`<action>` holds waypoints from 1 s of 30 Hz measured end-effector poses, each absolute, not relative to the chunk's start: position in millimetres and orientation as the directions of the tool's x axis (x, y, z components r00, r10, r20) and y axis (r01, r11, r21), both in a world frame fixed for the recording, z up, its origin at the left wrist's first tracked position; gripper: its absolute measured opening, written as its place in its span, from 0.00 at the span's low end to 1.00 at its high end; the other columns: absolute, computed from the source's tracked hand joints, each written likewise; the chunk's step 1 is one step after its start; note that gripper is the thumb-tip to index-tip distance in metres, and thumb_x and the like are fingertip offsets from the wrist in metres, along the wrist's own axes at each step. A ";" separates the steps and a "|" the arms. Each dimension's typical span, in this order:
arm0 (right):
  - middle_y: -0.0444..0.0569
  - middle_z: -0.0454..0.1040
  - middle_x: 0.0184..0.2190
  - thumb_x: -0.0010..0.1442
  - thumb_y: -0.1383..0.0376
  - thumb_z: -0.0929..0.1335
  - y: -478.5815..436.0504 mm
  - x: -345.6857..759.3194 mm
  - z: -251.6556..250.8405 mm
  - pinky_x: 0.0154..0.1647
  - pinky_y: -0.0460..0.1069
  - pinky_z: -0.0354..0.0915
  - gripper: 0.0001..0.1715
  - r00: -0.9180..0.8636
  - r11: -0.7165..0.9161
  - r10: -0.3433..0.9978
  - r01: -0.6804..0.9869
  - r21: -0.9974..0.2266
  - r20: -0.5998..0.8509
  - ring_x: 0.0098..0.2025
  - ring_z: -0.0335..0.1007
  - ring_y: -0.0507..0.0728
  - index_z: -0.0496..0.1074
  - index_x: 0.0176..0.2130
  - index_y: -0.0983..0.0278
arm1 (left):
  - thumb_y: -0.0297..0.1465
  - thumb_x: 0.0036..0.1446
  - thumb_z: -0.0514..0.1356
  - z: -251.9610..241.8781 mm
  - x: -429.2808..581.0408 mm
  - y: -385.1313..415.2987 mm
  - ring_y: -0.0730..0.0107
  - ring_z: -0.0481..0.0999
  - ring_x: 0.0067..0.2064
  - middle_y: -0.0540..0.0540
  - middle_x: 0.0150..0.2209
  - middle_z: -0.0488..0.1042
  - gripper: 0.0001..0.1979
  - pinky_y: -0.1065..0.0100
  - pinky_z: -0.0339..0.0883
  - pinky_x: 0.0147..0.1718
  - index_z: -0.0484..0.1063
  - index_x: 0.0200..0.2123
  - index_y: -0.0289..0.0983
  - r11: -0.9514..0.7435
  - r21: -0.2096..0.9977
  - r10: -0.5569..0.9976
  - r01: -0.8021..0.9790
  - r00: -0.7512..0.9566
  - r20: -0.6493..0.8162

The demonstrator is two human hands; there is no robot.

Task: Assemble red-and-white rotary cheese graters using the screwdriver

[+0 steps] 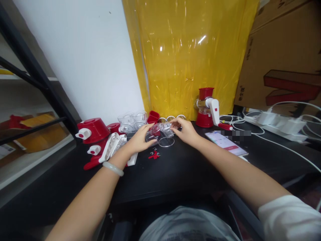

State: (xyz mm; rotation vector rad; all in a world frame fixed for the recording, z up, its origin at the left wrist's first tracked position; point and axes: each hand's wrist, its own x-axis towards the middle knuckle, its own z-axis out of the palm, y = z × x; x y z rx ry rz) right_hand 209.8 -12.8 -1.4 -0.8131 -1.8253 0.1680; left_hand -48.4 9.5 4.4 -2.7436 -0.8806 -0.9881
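Both hands hold a clear plastic housing just above the black table. My left hand has its thumb and fingers around the left side. My right hand grips the other end, fingertips bent over it. A round clear rim shows below the housing. Small red parts and several tiny metal pins lie in front. Left of my hand are more clear housings, red bases with white knobs, and white crank handles. A red hopper and several metal-edged drums stand behind.
An assembled red rotary grater with a white crank stands at the back right. A lit phone lies in front of it. White cables run to a power strip. A carton bounds the right side, a shelf rack the left.
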 end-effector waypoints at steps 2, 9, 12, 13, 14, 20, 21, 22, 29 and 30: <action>0.47 0.76 0.32 0.56 0.70 0.69 -15.5 204.0 -3.9 0.38 0.50 0.70 0.14 -0.202 0.764 0.618 0.382 -0.520 0.760 0.34 0.74 0.53 0.70 0.44 0.62 | 0.37 0.58 0.64 11.2 -38.5 -3.9 0.53 0.67 0.61 0.38 0.59 0.68 0.29 0.48 0.63 0.60 0.62 0.61 0.40 -0.856 0.047 0.412 0.514 0.625 0.663; 0.43 0.77 0.30 0.55 0.70 0.71 -19.7 194.7 -9.7 0.40 0.50 0.71 0.17 -0.288 0.767 0.641 0.213 -0.605 0.712 0.33 0.76 0.52 0.67 0.45 0.62 | 0.34 0.61 0.61 11.3 -16.4 -27.4 0.59 0.76 0.45 0.43 0.41 0.78 0.09 0.54 0.71 0.46 0.76 0.44 0.39 -0.829 -0.144 0.299 0.541 0.644 0.704; 0.43 0.78 0.30 0.55 0.70 0.70 -22.0 192.4 -11.6 0.40 0.50 0.71 0.17 -0.327 0.765 0.640 0.187 -0.617 0.695 0.34 0.77 0.53 0.66 0.45 0.62 | 0.33 0.62 0.61 7.1 -15.7 -25.7 0.62 0.76 0.40 0.44 0.38 0.80 0.07 0.58 0.71 0.42 0.76 0.41 0.38 -0.827 -0.190 0.255 0.530 0.654 0.712; 0.44 0.78 0.30 0.56 0.70 0.70 -22.5 191.6 -12.2 0.40 0.51 0.71 0.16 -0.337 0.766 0.638 0.183 -0.617 0.692 0.34 0.77 0.53 0.66 0.45 0.61 | 0.33 0.62 0.61 6.2 -15.9 -24.9 0.63 0.77 0.39 0.45 0.37 0.80 0.07 0.59 0.71 0.41 0.77 0.40 0.38 -0.829 -0.207 0.233 0.520 0.656 0.717; 0.44 0.78 0.30 0.56 0.69 0.70 -22.9 190.9 -12.8 0.40 0.51 0.72 0.16 -0.344 0.767 0.636 0.181 -0.616 0.691 0.34 0.78 0.53 0.66 0.45 0.61 | 0.33 0.62 0.61 5.5 -16.0 -24.1 0.64 0.77 0.39 0.45 0.36 0.80 0.06 0.60 0.71 0.41 0.77 0.39 0.37 -0.829 -0.225 0.211 0.512 0.658 0.723; 0.44 0.78 0.29 0.56 0.67 0.70 -21.0 188.8 -16.7 0.40 0.52 0.72 0.12 -0.342 0.763 0.641 0.181 -0.621 0.687 0.34 0.78 0.54 0.67 0.42 0.60 | 0.31 0.61 0.61 4.0 -16.2 -23.0 0.66 0.76 0.37 0.45 0.33 0.79 0.05 0.64 0.71 0.38 0.77 0.36 0.36 -0.822 -0.305 0.132 0.482 0.681 0.720; 0.44 0.78 0.29 0.56 0.67 0.70 -21.0 188.6 -17.0 0.40 0.52 0.72 0.12 -0.341 0.762 0.641 0.184 -0.620 0.687 0.33 0.78 0.54 0.68 0.42 0.60 | 0.30 0.61 0.61 3.7 -16.0 -23.4 0.66 0.76 0.37 0.45 0.33 0.79 0.05 0.64 0.71 0.38 0.77 0.36 0.36 -0.820 -0.314 0.128 0.479 0.687 0.716; 0.44 0.78 0.29 0.56 0.66 0.71 -21.3 188.5 -17.0 0.39 0.51 0.72 0.12 -0.340 0.764 0.640 0.189 -0.617 0.689 0.33 0.78 0.54 0.68 0.41 0.60 | 0.30 0.61 0.61 3.5 -15.7 -24.0 0.66 0.76 0.37 0.45 0.33 0.79 0.05 0.64 0.71 0.38 0.77 0.35 0.36 -0.817 -0.321 0.127 0.479 0.692 0.711; 0.46 0.76 0.29 0.62 0.56 0.66 -19.3 205.1 -1.2 0.35 0.49 0.67 0.12 -0.158 0.759 0.614 0.389 -0.523 0.773 0.31 0.73 0.53 0.71 0.34 0.62 | 0.30 0.62 0.60 2.5 -12.7 -28.6 0.64 0.75 0.37 0.44 0.33 0.78 0.05 0.62 0.70 0.40 0.75 0.35 0.36 -0.833 -0.196 0.244 0.518 0.660 0.711; 0.46 0.75 0.28 0.64 0.56 0.64 -15.1 211.7 0.3 0.36 0.49 0.67 0.14 -0.102 0.723 0.624 0.452 -0.523 0.775 0.31 0.73 0.53 0.71 0.34 0.62 | 0.30 0.62 0.60 2.7 -12.4 -29.1 0.64 0.75 0.37 0.44 0.34 0.78 0.05 0.62 0.70 0.40 0.74 0.35 0.36 -0.840 -0.167 0.259 0.516 0.652 0.713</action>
